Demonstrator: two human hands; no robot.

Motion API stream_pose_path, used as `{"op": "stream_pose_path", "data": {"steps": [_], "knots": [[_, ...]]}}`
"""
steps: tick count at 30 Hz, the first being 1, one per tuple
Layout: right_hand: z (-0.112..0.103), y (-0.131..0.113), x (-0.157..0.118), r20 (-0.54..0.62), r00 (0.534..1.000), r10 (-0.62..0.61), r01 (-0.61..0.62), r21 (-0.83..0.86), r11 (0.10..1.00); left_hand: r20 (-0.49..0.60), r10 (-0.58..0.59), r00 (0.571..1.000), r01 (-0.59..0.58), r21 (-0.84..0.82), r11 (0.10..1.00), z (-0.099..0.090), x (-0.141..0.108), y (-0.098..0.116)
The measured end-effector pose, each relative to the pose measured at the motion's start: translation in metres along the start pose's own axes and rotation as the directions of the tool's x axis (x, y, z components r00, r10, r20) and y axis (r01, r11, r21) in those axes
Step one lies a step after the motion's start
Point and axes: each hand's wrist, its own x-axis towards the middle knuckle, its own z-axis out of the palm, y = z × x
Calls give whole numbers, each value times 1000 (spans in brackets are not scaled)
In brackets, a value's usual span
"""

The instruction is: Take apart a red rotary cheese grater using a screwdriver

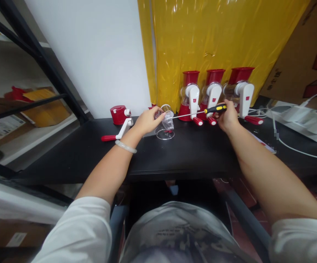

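Note:
My left hand (148,121) is closed on the clear plastic body (166,133) of a rotary grater, which stands on the black table. A metal grating drum (167,108) shows at its top. In my right hand (229,117) is a screwdriver (215,108) with a black and yellow handle. Its long shaft points left, and the tip meets the clear body near my left fingers; exact contact is hard to see. Left of my left hand lie a red grater part (118,114) and a white crank (123,129) with a red grip.
Several more graters stand behind: a left one (193,95), a middle one (214,95) and a right one (245,91), cranks facing me. White adapters (303,117) and cables lie at right before a cardboard box (287,62). A shelf (13,155) borders the black table (191,153).

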Motion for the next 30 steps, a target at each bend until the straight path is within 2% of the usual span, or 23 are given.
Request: {"op": "stream_pose_path", "data": {"steps": [6,13,18,21,23,26,28,30], "knots": [[1,3,0,-43,997,-71,70,-25,997,2,-11,1000,11,-3,1000,0,-1,0],[7,-2,-5,-75,997,23,-21,39,999,6,-7,1000,7,6,1000,1,0,0],[4,2,0,-101,995,-1,4,29,1000,-5,19,1000,-18,15,1000,-3,-4,2],[3,3,2,-105,994,8,-6,21,1000,-68,72,995,-70,39,997,-10,-3,11],[2,2,3,-102,995,16,-16,9,1000,-146,106,984,-100,49,994,-15,-4,27],[1,1,2,-80,997,15,-17,-17,1000,-203,135,970,-133,21,991,-28,-25,73],[1,2,2,-58,998,9,-11,-32,999,-145,210,967,-224,-89,971,-41,-61,114],[0,2,2,-46,999,4,-6,-39,999,-74,312,947,-320,-278,906,-58,-110,151]]}}
